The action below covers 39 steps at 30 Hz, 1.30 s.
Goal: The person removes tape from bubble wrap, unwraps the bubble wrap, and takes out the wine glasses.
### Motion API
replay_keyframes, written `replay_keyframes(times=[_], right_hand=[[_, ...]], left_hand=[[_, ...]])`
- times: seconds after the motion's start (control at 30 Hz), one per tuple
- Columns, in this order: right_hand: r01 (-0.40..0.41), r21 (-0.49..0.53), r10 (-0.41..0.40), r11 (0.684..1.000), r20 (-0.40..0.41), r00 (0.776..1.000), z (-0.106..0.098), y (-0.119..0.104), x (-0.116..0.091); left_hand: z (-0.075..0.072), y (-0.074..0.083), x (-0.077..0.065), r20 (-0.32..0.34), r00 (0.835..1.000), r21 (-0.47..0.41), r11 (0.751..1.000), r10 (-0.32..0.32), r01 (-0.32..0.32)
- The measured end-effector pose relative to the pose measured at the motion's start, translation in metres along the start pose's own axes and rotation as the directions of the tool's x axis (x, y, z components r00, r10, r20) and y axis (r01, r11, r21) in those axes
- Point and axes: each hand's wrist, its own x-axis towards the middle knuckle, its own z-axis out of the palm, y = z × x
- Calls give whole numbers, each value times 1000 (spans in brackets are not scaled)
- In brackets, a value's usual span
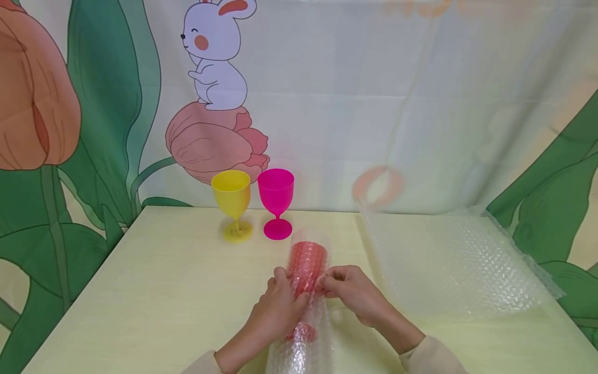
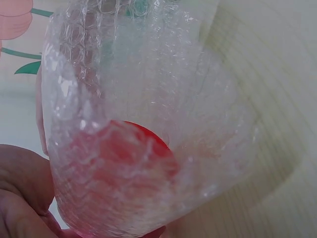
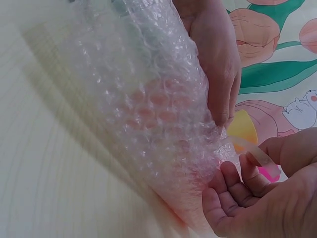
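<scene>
A red goblet [image 1: 308,262] lies rolled in bubble wrap [image 1: 299,358], its bowl toward the back of the table and its foot toward the front. My left hand [image 1: 279,309] grips the roll from the left, thumb across the top. My right hand [image 1: 357,293] is at the roll's right side. Between its thumb and index finger, the right wrist view shows a pinched translucent strip, apparently clear tape [image 3: 267,162], whose other end meets the wrap. Through the wrap's open end, the left wrist view shows the goblet's red foot [image 2: 148,139].
Behind the roll stand a yellow goblet [image 1: 232,195] and a magenta goblet [image 1: 276,192], both upright. A flat sheet of bubble wrap [image 1: 467,265] lies at the table's right, reaching past its edge. A printed cloth [image 1: 327,104] hangs along the back edge.
</scene>
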Motion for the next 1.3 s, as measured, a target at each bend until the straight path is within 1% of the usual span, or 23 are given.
replay_keyframes(times=[0.13,0.37,0.53,0.73,0.87,0.93,1.1,1.17,1.3], right_hand=[[5,19,-5,1000,3,1000,0,0,-1],[14,68,-14,998,-8,1000,0,1,-3],[5,91,-3,996,-23,1000,1,1,-2],[8,103,-5,995,-30,1000,2,2,-1],[11,111,-7,994,-34,999,2,3,-1],[11,119,-7,993,-35,999,2,3,-1],[12,140,-7,990,-38,999,2,5,0],[12,145,-7,989,-39,999,2,5,0],[17,159,-11,987,-36,999,3,4,0]], left_hand=[[-1,1,-1,-3,1000,2,1000,12,-12],[-5,2,0,-29,999,24,999,44,-44],[-4,3,1,-40,997,-12,998,60,-61],[-2,4,1,-28,999,-45,998,37,-38],[-1,3,1,-38,997,-48,997,61,-63],[-1,4,2,-35,997,-46,996,73,-74],[-2,7,3,16,997,19,997,78,-78],[-2,8,3,22,997,35,996,80,-81],[-1,9,4,7,996,10,996,90,-90]])
